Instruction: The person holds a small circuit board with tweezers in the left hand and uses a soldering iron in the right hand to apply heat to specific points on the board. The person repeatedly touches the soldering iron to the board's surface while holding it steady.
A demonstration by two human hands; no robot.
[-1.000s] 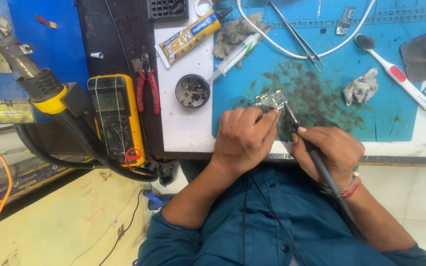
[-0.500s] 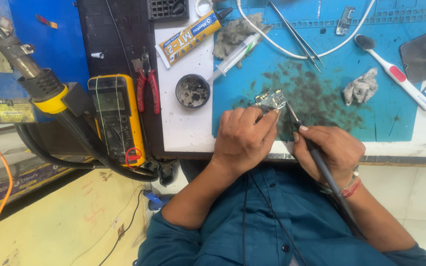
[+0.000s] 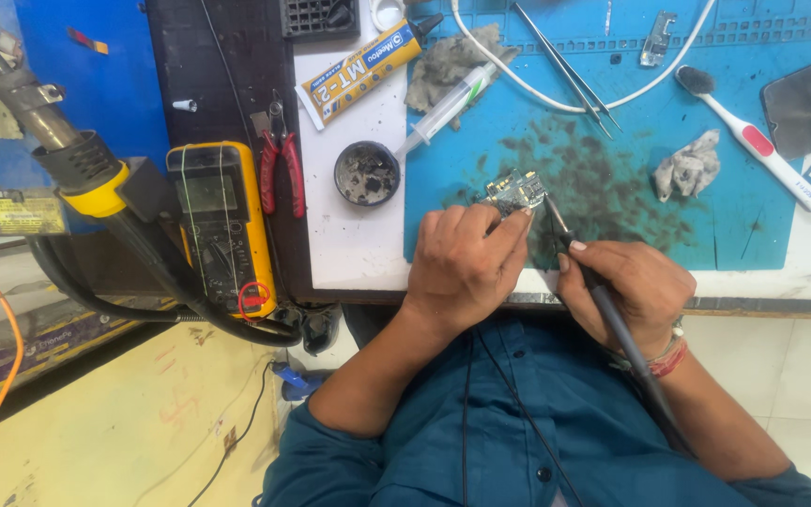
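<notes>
My left hand (image 3: 466, 263) pinches a small circuit board (image 3: 515, 191) and steadies it on the stained blue work mat (image 3: 753, 216). In my right hand (image 3: 633, 286) is a soldering iron (image 3: 586, 272), dark-handled and gripped like a pen. Its metal tip touches the right edge of the board. The iron's cable runs back over my right wrist, which wears a red bracelet.
Around the mat lie tweezers (image 3: 565, 61), a white toothbrush with a red grip (image 3: 753, 141), a grey rag (image 3: 689, 167), a syringe (image 3: 443, 105), a round flux tin (image 3: 366, 174), a glue tube (image 3: 359, 70), red pliers (image 3: 281, 169), a yellow multimeter (image 3: 220, 225) and a hot-air gun (image 3: 77, 160).
</notes>
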